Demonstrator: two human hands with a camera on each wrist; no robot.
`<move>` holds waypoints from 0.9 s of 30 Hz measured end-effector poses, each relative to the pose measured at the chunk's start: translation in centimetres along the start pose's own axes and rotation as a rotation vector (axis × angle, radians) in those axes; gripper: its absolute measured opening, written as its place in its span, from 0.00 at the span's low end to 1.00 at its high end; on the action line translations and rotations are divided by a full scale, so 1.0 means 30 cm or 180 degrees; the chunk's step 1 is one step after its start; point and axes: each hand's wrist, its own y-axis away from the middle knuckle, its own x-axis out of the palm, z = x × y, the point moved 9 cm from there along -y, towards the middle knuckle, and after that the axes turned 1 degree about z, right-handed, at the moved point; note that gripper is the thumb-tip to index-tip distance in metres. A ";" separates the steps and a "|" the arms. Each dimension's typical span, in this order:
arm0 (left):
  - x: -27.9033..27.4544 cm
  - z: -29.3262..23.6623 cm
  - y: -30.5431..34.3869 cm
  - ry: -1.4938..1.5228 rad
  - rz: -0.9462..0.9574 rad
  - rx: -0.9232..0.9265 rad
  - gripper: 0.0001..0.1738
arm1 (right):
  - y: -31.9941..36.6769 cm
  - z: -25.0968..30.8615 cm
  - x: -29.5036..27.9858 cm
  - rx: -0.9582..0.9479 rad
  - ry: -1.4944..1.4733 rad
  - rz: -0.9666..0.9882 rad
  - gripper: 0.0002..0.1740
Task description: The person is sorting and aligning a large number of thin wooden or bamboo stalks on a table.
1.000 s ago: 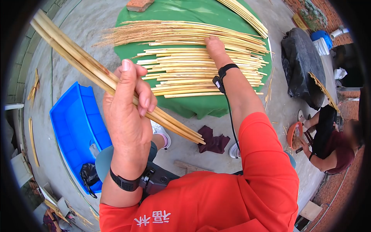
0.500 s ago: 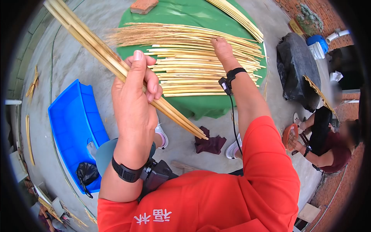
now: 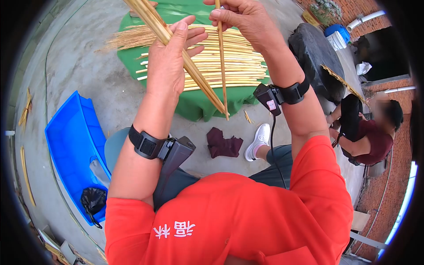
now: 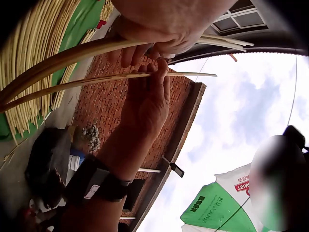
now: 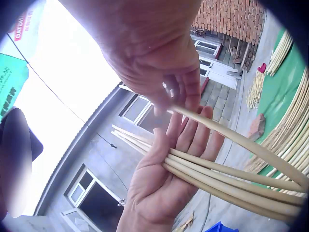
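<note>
My left hand [image 3: 164, 66] holds a small bundle of pale, peeled-looking plant stalks [image 3: 152, 21] slanting across the palm. In the right wrist view the thumb [image 5: 158, 150] lies over the bundle [image 5: 227, 193], while the other fingers are loosely extended. Just to the right, my right hand [image 3: 254, 22] pinches one single stalk [image 3: 222, 66] between thumb and fingers, hanging almost upright. Its lower end comes close to the bundle's lower ends. Behind both hands, many more stalks [image 3: 240, 73] lie in rows on a green-clothed table [image 3: 194, 106], some with brown bristly tufts [image 3: 128, 39].
On the left stands a blue plastic tub [image 3: 66, 132] with a black bag [image 3: 93, 199] in it. A dark cloth [image 3: 223, 143] lies on the ground before my feet. To the right are a black covered heap [image 3: 309, 53] and another person [image 3: 373, 137], seated.
My right hand has come back from the stalks on the table with a single stalk, up beside the left hand. The left hand's fingers have straightened, and its bundle stands steeper.
</note>
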 end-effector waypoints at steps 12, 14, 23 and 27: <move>0.104 0.065 0.052 0.0509 0.0913 -0.0289 0.20 | 0.140 -0.023 0.098 -0.0216 -0.0227 -0.0502 0.13; 0.101 0.077 0.050 0.0528 0.0834 -0.0345 0.22 | 0.154 0.025 0.060 -0.0820 0.0109 -0.0998 0.10; 0.011 0.061 0.017 0.0187 0.0121 -0.0172 0.18 | 0.240 0.013 0.095 -0.0877 0.1308 -0.1198 0.19; -0.070 -0.021 0.003 0.0619 -0.0430 0.0174 0.16 | 0.326 -0.074 0.207 -0.0660 0.2123 -0.0897 0.30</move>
